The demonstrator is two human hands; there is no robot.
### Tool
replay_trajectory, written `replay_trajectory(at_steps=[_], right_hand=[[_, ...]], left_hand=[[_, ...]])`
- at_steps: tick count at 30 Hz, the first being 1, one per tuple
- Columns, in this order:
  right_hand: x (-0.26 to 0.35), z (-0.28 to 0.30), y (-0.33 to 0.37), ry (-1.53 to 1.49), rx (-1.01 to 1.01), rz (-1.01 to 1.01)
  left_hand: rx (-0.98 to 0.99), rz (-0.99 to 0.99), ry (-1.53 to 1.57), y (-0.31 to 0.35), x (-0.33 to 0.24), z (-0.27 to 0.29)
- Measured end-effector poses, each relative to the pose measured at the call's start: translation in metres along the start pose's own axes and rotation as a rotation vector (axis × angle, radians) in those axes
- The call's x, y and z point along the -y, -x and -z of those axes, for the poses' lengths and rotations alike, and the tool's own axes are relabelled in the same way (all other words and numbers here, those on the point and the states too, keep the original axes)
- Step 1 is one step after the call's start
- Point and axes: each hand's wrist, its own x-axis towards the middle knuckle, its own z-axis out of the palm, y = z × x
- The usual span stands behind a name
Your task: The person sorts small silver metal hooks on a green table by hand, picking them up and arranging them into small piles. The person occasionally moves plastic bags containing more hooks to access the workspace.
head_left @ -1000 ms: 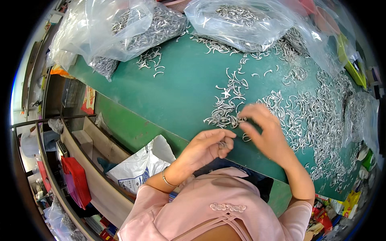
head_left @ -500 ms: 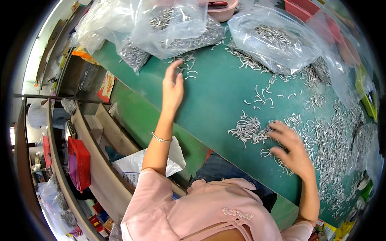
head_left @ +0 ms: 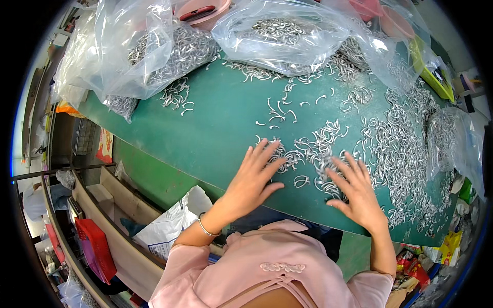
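Green bench seen from above, its edges bending toward the dark fisheye rim. Nearest, the left hand and right hand are palm down and unclenched, fingers spread; their palms are hidden, and whether the fingertips touch anything is hard to tell. Beneath and between them are small curved silver pieces, partly covered by the fingers. More spread thickly to the right. Farther back, clear plastic bags hold similar pieces, hazy through the film; a pink bowl is cut off by the top edge.
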Motion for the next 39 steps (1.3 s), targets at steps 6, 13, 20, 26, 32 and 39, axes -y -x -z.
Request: replay_trajectory(at_steps=[6,13,20,26,32,39], right_hand=[[-0.01,0.004,0.011,-0.304,-0.077,0.105],[-0.093,0.002,-0.005,0.164,-0.545,-0.483],[-0.042,0.007,0.012,-0.002,-0.226,-0.206],[-0.023,-0.002,0.046,-0.059,-0.08,-0.069],[-0.046,-0.018,0.089,0.037,-0.646,-0.439],[-0.045,-0.041,0.078,0.102,-0.528,-0.626]], left_hand=[[-0.057,0.032,-0.132,0.003,0.006,0.001],[0.031,-0.128,-0.08,-0.024,-0.011,-0.002],[0.192,-0.313,-0.245,-0.063,-0.018,-0.006],[0.382,-0.488,-0.248,-0.089,-0.037,-0.036],[0.455,-0.471,-0.398,-0.079,-0.028,-0.043],[0.309,-0.467,-0.363,-0.112,-0.047,-0.043]])
